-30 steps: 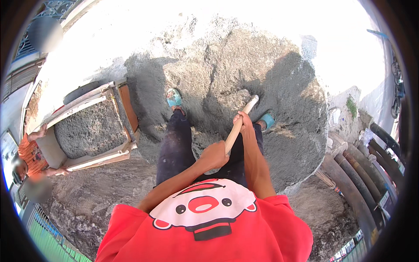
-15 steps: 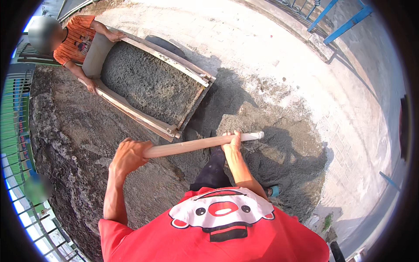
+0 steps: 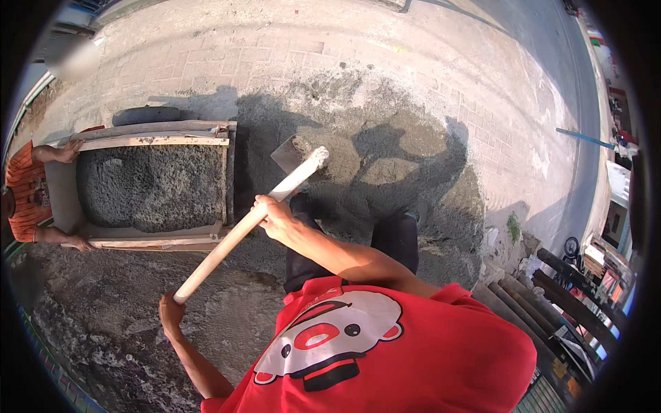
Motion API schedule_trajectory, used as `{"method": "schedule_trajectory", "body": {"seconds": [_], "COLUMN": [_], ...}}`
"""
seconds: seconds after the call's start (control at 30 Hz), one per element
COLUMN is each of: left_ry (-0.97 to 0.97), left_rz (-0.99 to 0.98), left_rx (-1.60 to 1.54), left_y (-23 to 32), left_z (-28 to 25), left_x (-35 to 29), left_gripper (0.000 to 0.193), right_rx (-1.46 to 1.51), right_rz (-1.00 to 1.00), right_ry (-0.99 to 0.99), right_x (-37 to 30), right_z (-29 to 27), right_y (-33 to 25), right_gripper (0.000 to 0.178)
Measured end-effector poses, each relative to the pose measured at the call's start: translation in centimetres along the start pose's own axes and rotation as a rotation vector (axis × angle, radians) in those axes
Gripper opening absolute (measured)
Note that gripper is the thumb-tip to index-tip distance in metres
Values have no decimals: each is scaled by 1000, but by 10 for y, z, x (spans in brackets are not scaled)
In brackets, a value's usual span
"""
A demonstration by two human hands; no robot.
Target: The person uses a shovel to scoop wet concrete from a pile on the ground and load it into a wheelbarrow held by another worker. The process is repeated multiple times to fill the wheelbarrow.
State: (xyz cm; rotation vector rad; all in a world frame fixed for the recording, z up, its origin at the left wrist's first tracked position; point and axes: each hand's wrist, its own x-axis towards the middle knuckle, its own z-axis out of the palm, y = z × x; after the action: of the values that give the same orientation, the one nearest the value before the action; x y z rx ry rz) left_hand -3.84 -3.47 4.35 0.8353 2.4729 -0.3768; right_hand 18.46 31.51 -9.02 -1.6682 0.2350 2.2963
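My left hand [image 3: 172,313] is closed around the butt end of a hoe's pale wooden handle [image 3: 231,241]. Farther up the same handle, my right hand [image 3: 275,215] wraps round it. The handle slants away to the upper right, its far end crusted white-grey. Beside that end shows part of the flat hoe blade [image 3: 284,157], close to the heap of wet grey concrete mix [image 3: 385,171] on the ground. To the left stands a wood-sided cart [image 3: 155,237] loaded with wet concrete [image 3: 151,182].
A co-worker in an orange shirt [image 3: 27,182] grips both side boards at the cart's left end. A dark wheel [image 3: 144,115] shows on its far side. Pale paving [image 3: 275,58] stretches beyond. Dark beams [image 3: 578,306] and clutter lie at right, near a blue bar [image 3: 585,138].
My view has turned right, so the cart appears farther left. The hoe handle has swung from nearly level to a steep slant, with my left hand lower. Both hands keep their hold.
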Motion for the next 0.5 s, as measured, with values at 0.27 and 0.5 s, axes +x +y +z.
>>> {"method": "schedule_trajectory", "body": {"seconds": [0.27,0.5], "left_ry": [-741,-331], "left_rz": [479,486], "left_rx": [-710,-314], "left_y": [433,704], "left_z": [108,164], "left_x": [28,74], "left_gripper": [32,30], "right_rx": [1,-70], "right_rz": [-458,-544], "right_ry": [310,197], "right_x": [111,215], "right_z": [-237,-304], "right_y": [-340,-505], "right_gripper": [14,18]}}
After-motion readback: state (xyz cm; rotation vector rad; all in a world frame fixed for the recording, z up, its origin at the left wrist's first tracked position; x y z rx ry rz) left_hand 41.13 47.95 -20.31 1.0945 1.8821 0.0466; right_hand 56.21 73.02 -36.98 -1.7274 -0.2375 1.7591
